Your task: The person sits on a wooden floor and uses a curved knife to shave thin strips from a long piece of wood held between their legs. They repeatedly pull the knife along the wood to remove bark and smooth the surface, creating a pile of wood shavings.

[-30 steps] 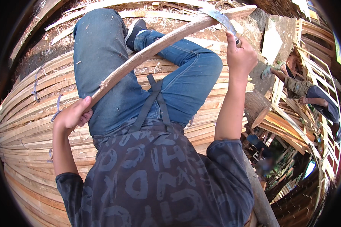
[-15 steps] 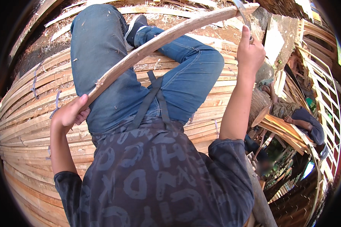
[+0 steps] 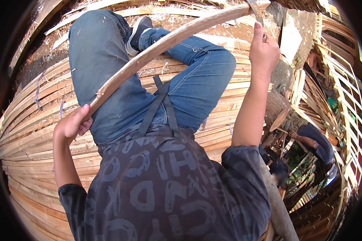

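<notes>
My left hand (image 3: 73,124) is closed around the lower end of a long wooden strip (image 3: 157,48), thumb lying along its top. The strip slants up across my thighs to the far right and looks bent in this wide view. My right hand (image 3: 264,53) is closed on the handle of a knife (image 3: 256,11), whose curved metal blade lies against the strip near its far end. My fingers hide most of the handle. Small curled shavings cling to the strip and to my jeans (image 3: 100,52).
I sit on a broad stack of wooden slats (image 3: 40,140) tied with thin bands. Shavings and slats litter the ground ahead. At right are a cut log (image 3: 279,118), a pale slatted frame (image 3: 346,88) and another person in dark clothing (image 3: 315,140). A pole (image 3: 283,219) runs beside my right arm.
Both hands, the strip and the knife have shifted slightly up and left in the picture. The other person at right has moved lower, away from the end of the log.
</notes>
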The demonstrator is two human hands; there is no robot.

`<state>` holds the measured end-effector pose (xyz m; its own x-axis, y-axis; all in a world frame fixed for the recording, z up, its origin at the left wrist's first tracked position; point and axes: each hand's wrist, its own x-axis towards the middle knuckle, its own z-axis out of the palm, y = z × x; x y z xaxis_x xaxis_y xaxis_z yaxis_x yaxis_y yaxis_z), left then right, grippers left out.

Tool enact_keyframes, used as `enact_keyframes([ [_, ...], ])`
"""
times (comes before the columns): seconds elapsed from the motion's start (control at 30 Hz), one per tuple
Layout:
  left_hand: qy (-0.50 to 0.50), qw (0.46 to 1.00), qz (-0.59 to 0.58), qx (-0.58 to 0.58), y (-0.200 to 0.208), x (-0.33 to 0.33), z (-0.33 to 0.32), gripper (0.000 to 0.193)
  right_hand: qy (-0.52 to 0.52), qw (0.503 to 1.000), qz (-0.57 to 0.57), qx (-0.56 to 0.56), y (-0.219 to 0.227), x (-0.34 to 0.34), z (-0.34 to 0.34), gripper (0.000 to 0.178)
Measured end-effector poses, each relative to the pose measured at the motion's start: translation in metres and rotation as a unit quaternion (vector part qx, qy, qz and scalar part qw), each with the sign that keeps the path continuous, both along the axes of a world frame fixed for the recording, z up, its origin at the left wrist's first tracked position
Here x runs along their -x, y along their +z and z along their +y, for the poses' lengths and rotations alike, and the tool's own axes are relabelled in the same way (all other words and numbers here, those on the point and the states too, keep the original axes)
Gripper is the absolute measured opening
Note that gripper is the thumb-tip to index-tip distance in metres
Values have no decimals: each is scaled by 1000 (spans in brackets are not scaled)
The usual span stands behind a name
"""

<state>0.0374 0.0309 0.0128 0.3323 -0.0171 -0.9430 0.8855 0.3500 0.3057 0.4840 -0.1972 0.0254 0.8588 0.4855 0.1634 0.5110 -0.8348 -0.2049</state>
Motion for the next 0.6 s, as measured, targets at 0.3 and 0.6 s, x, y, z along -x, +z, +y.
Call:
enact_keyframes([
  [0.3, 1, 1000, -13, 11, -2, -2, 0, 69, 137, 991, 3, 1, -3, 47, 7, 57],
  [0.6, -52, 998, -41, 6, -9, -3, 8, 72, -79, 993, -24, 85, 4, -53, -29, 66],
])
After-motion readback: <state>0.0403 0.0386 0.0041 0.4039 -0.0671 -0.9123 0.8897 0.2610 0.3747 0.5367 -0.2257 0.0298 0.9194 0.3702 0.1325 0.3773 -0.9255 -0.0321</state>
